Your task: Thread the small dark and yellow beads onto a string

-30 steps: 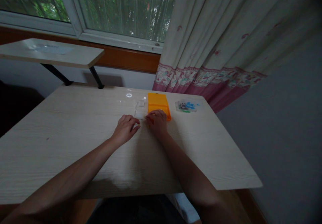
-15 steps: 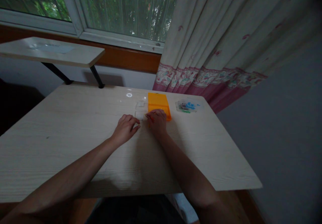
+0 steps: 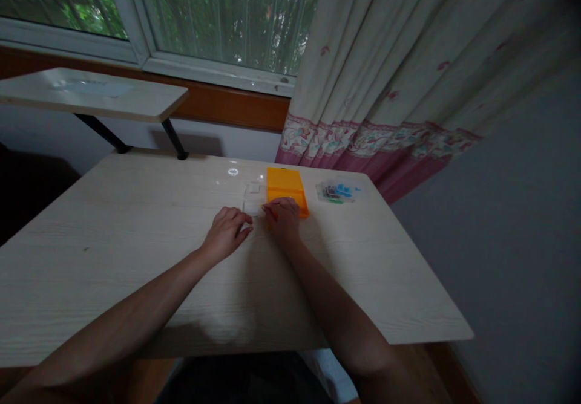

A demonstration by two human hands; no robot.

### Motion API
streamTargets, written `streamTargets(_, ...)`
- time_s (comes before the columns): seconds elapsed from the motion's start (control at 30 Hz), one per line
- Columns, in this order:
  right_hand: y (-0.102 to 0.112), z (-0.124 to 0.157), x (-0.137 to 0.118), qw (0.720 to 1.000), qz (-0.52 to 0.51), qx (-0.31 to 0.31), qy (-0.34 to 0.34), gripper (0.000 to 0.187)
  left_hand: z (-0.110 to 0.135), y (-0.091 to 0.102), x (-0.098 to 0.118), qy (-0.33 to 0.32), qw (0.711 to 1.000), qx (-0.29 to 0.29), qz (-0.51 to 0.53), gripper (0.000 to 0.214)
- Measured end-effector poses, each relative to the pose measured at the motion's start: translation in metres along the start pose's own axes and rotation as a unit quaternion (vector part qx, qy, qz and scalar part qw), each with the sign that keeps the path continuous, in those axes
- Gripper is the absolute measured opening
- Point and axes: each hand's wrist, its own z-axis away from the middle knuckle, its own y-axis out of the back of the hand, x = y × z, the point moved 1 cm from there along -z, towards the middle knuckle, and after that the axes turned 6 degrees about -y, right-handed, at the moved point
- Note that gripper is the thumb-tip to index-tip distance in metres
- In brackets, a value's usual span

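My right hand [image 3: 285,219] is closed around a slim red tool [image 3: 271,213] with a thin pale tip; its exact kind is too small to make out. The tip points left, over the near right side of a clear plastic case [image 3: 253,207]. On the table to the left, my left hand [image 3: 225,230] rests with thumb and fingers apart and nothing between them, close to the case's near left corner. Behind my right hand stands an open orange box [image 3: 285,179], lid tilted back, its near part hidden by the hand.
A clear tray [image 3: 321,192] holding small blue, green and dark pieces lies right of the orange box. At the back left a raised shelf [image 3: 149,101] on black legs overhangs the table [image 3: 136,234]. A curtain [image 3: 345,126] hangs along the far right edge.
Both hands stay nearly in place. The red tool still sits in my right hand, and the boxes have not moved.
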Motion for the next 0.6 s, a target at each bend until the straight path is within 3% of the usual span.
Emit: streamTargets(0.6,0.0011,-0.0002,-0.0019,0.999,-0.029,0.015,0.005,0.016,0.0003,0.0009,-0.0001,0.0,1.0,-0.009,0.006,0.019)
